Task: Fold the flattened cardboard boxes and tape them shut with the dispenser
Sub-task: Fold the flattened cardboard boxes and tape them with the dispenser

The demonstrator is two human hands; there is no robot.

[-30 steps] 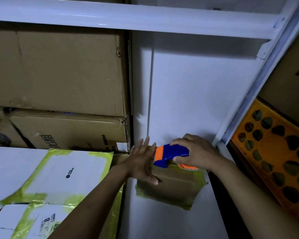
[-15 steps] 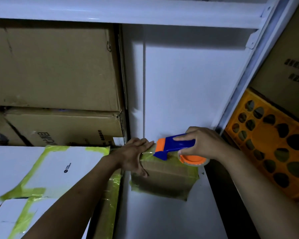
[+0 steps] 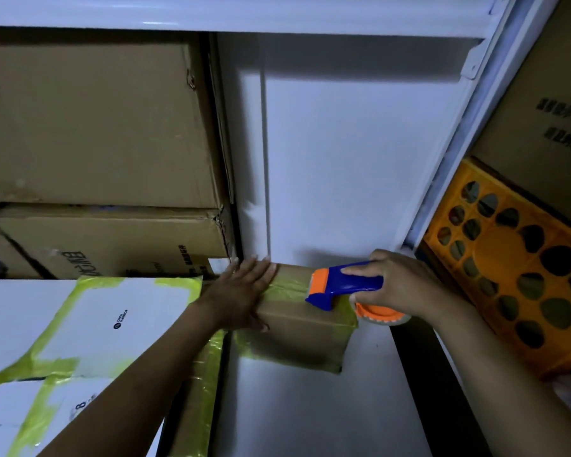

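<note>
A small brown cardboard box (image 3: 297, 331) edged with yellow-green tape stands on the white shelf (image 3: 297, 410) at centre. My left hand (image 3: 241, 291) lies flat over the box's top left corner, fingers straight and thumb down its front face. My right hand (image 3: 399, 285) grips the blue and orange tape dispenser (image 3: 343, 285), whose orange front end rests on the box's top. The orange tape roll (image 3: 379, 313) hangs off the box's right edge under my palm.
Large brown cartons (image 3: 93, 127) are stacked at the back left. White parcels with yellow-green tape (image 3: 106, 318) lie at the left. An orange perforated crate (image 3: 515, 268) leans at the right behind a white frame post (image 3: 459, 127). A white wall panel (image 3: 343, 159) stands behind the box.
My left hand slid from the box's front face up onto its top left corner. The dispenser moved rightward along the box's top with my right hand.
</note>
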